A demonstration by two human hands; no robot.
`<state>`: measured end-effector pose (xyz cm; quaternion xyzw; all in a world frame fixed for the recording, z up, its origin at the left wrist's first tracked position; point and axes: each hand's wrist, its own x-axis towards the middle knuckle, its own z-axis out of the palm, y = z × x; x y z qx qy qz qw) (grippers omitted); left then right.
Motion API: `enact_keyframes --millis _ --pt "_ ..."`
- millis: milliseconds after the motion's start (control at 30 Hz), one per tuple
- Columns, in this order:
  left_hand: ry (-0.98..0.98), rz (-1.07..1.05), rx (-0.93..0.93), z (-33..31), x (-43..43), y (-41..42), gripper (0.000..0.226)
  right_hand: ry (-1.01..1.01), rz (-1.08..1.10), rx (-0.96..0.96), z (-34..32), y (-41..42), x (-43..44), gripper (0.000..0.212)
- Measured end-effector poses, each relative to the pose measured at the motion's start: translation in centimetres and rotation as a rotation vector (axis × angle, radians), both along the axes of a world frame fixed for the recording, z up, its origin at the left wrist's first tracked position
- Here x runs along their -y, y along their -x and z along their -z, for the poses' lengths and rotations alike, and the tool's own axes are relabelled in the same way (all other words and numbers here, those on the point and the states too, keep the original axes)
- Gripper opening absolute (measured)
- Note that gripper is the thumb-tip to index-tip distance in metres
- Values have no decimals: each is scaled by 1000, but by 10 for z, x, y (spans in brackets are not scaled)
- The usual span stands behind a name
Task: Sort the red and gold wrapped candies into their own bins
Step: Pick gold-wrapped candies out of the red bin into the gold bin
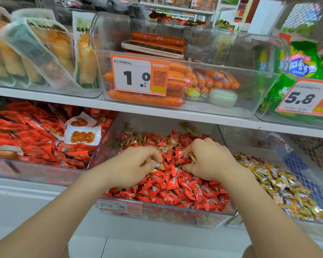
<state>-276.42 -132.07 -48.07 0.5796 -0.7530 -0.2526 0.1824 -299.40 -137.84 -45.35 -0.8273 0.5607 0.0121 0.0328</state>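
Observation:
A clear middle bin (175,217) on the lower shelf holds a heap of red wrapped candies (186,192), with gold and brown ones mixed in along its back (136,139). The bin to its right (231,223) is filled with gold wrapped candies (280,183). Both of my hands are down in the middle bin. My left hand (136,164) curls its fingers round gold candies (155,163). My right hand (207,159) pinches a gold candy (192,156) at its fingertips.
A bin of red snack packets (35,138) stands to the left. The upper shelf (157,110) carries a clear bin of orange sausages with a price tag (140,75), pale snack bags on the left and green bags (296,71) on the right.

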Motion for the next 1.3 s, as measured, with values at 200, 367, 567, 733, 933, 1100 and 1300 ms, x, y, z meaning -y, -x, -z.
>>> enact_keyframes --millis 200,367,567,733,933,1100,1300 --pt "-51 61 64 1 -3 -1 42 3 16 18 4 6 -1 39" --pt "-30 34 23 0 -6 -8 26 159 130 118 5 3 1 32" --pt "30 -47 -103 -6 -12 -19 32 328 214 84 -3 8 -1 38" --pt "34 -122 -245 -8 -12 -19 34 158 -114 62 -3 -1 -5 21" --pt "161 -234 -215 -3 -7 -12 31 38 -85 -115 1 -6 5 41" --pt "160 -150 3 2 7 -14 9 41 -109 73 4 2 8 39" --pt "66 -75 326 1 16 -7 40 122 49 536 -10 19 2 36"
